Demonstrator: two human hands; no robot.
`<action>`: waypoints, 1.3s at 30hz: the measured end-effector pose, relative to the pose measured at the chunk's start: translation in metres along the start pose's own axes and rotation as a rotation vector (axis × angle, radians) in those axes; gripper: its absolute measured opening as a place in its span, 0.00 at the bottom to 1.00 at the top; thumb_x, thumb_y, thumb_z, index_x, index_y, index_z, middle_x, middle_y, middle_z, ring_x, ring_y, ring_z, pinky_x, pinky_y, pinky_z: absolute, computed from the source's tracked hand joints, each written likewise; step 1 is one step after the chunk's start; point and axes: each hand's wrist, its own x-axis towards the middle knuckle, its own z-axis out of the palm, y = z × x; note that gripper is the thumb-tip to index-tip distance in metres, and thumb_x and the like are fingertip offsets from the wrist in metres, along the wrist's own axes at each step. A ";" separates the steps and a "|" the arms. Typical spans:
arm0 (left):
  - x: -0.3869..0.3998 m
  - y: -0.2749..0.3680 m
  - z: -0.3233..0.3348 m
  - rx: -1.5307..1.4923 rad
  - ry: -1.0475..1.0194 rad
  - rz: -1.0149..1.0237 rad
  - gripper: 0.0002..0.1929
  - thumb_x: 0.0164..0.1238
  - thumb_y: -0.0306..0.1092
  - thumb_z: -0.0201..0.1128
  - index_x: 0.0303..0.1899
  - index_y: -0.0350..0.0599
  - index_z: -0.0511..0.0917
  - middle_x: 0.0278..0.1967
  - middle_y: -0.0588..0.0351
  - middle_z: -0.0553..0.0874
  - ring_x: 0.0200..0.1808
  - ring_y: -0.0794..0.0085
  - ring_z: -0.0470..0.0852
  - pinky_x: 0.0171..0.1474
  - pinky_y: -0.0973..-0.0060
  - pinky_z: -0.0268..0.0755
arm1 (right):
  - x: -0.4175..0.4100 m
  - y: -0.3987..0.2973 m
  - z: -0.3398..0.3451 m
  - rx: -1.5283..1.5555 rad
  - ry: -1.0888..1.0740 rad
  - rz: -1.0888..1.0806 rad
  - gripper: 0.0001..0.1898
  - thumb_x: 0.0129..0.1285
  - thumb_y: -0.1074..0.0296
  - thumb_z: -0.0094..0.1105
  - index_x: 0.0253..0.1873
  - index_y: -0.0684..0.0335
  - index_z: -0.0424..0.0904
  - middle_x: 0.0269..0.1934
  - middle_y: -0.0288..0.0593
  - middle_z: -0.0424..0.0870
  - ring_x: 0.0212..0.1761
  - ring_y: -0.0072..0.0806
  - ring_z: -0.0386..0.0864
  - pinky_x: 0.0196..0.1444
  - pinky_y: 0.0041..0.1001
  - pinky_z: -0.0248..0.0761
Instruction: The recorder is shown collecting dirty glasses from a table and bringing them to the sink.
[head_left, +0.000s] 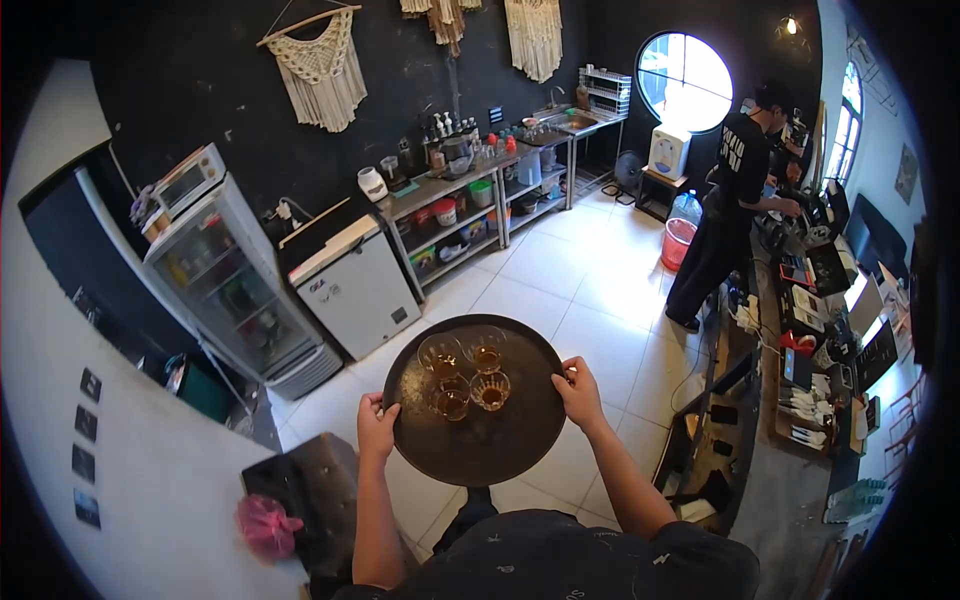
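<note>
A round dark serving tray (480, 457) is held out in front of my body, over the tiled floor. My left hand (376, 426) grips its left rim, thumb on top. On the opposite side my right hand (579, 391) has the rim between thumb and fingers. Several clear glasses with a little brown liquid stand grouped on the tray, left of its middle: a front right glass (490, 391), a front left glass (451, 405), a back left glass (439, 358) and a back right glass (486, 351). The fingers beneath the rim are hidden.
A person (742, 172) stands at the long counter (780, 480) on the right. Along the far wall are a glass-door fridge (247, 292), a chest freezer (360, 292) and a steel shelf (450, 187). A tufted seat (307, 465) with a pink plastic bag (266, 525) is at lower left.
</note>
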 end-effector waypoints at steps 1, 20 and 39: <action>0.030 -0.006 0.007 -0.006 -0.018 0.009 0.15 0.70 0.24 0.66 0.54 0.37 0.72 0.46 0.50 0.86 0.44 0.71 0.86 0.48 0.74 0.81 | 0.022 0.008 0.001 -0.004 0.019 -0.008 0.09 0.74 0.73 0.58 0.51 0.65 0.67 0.37 0.44 0.86 0.34 0.20 0.79 0.38 0.24 0.74; 0.533 -0.056 0.307 -0.037 -0.341 -0.024 0.17 0.71 0.25 0.66 0.57 0.37 0.71 0.51 0.48 0.86 0.43 0.71 0.87 0.47 0.75 0.81 | 0.472 0.076 -0.079 -0.115 0.368 -0.003 0.10 0.73 0.72 0.59 0.50 0.67 0.67 0.35 0.44 0.87 0.33 0.22 0.81 0.37 0.26 0.74; 0.979 -0.088 0.703 -0.026 -0.363 0.114 0.14 0.70 0.25 0.66 0.53 0.36 0.72 0.48 0.47 0.86 0.48 0.65 0.86 0.55 0.69 0.79 | 1.010 0.141 -0.276 -0.049 0.380 0.032 0.09 0.74 0.76 0.58 0.52 0.66 0.67 0.38 0.43 0.87 0.36 0.20 0.82 0.38 0.23 0.75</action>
